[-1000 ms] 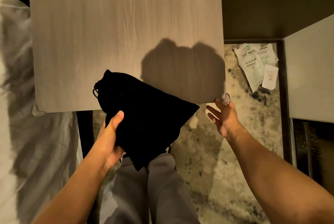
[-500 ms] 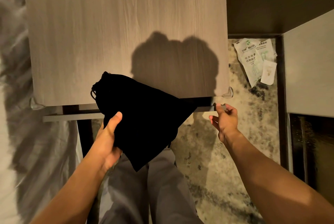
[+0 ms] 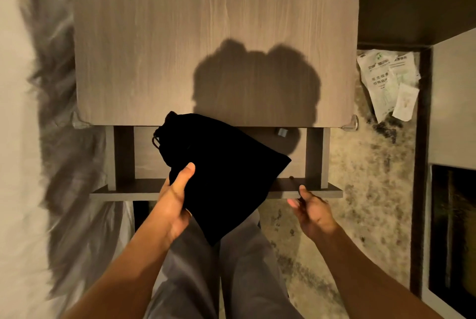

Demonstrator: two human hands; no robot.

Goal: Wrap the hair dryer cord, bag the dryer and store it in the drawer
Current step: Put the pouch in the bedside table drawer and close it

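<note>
Drawer [image 3: 144, 159] pulled open by right hand [image 3: 313, 211], left hand [image 3: 172, 205] gripping black bag [image 3: 226, 172] above it

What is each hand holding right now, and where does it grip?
The left hand holds the black drawstring bag by its lower left side, thumb on top. The right hand has its fingers at the drawer front edge.

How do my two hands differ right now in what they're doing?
The left hand grips the black bag, thumb on top, holding it above the open drawer. The right hand holds no bag; its fingers are at the drawer's front edge. The left hand sits near the drawer's middle, the right hand toward its right end. Both are bare and level with the drawer front.
</note>
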